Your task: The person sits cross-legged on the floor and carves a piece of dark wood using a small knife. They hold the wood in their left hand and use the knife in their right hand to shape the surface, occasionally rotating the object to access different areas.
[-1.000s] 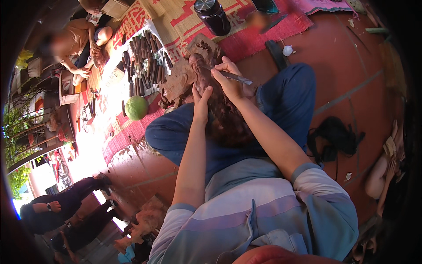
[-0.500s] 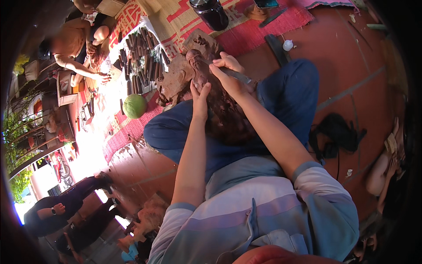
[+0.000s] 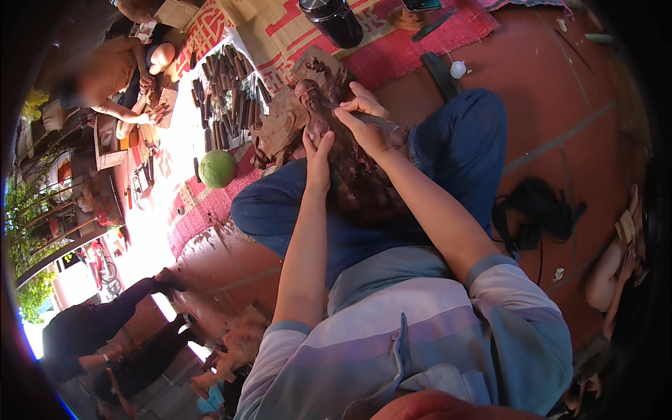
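A dark brown wood carving (image 3: 353, 175) of a bald, long-bearded figure leans between my bent legs, its head away from me. My left hand (image 3: 319, 159) grips its left side, fingers partly hidden behind the wood and thumb toward the beard. In my right hand (image 3: 365, 124) is a slim carving chisel (image 3: 381, 122), its rear end sticking out to the right. The chisel's tip points left to the area just below the figure's face; whether it touches the wood I cannot tell. Under the figure's head is a rough pale wood block (image 3: 278, 129).
Many dark-handled carving tools (image 3: 231, 94) lie on a white sheet to the left. Nearby are a green round fruit (image 3: 217, 169) and, farther off, a black mug (image 3: 337, 24). A black bag (image 3: 537, 210) lies right. A seated co-worker (image 3: 115, 73) works at far left; people stand lower left.
My right hand and the chisel have shifted slightly, the chisel lying a little flatter. The co-worker's hands have drawn closer together, and the standing people at lower left have moved.
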### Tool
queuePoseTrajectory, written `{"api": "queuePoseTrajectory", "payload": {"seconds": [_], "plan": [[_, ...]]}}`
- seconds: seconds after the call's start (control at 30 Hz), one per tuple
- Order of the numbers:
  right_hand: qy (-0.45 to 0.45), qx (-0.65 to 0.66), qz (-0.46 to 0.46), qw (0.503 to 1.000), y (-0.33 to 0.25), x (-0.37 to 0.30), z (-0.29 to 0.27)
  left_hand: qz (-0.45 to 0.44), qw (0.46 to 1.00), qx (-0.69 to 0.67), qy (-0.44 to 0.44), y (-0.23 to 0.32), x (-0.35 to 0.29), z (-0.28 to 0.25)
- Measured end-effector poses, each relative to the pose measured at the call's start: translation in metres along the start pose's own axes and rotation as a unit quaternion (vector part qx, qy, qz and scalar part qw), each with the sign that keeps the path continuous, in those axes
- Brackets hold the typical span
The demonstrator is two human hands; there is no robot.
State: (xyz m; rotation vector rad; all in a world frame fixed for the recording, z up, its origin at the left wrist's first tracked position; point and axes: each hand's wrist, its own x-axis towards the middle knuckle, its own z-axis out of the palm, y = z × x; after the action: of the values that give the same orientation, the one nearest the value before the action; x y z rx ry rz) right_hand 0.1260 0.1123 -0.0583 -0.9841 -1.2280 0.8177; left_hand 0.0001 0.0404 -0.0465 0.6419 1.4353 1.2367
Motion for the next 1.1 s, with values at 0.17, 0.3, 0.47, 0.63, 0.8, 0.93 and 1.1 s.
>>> {"api": "queuePoseTrajectory", "payload": {"seconds": [0.17,0.3,0.47,0.63,0.8,0.93,1.1], "plan": [[-0.009,0.025,-0.035,0.999,-0.005,0.002,-0.003,0.002,1.0,0.004,0.004,-0.001,0.004,0.002],[-0.016,-0.014,-0.019,1.0,-0.009,0.009,-0.005,0.016,1.0,0.008,-0.005,0.003,0.003,0.005],[-0.033,-0.004,-0.084,0.996,0.001,0.006,0.008,0.065,0.998,0.009,-0.001,-0.006,0.001,0.003],[-0.148,0.045,0.032,0.987,0.018,-0.003,-0.01,0.139,0.988,0.053,0.031,-0.032,0.028,0.002],[-0.183,-0.024,-0.099,0.978,-0.008,-0.011,-0.02,0.086,0.994,-0.06,0.009,-0.019,0.002,0.003],[-0.182,0.027,-0.018,0.983,-0.002,-0.01,-0.016,0.101,0.993,-0.055,0.007,-0.03,0.013,-0.001],[-0.155,0.041,0.051,0.986,-0.003,0.01,-0.009,0.066,0.997,0.007,0.033,-0.011,0.007,0.005]]}}
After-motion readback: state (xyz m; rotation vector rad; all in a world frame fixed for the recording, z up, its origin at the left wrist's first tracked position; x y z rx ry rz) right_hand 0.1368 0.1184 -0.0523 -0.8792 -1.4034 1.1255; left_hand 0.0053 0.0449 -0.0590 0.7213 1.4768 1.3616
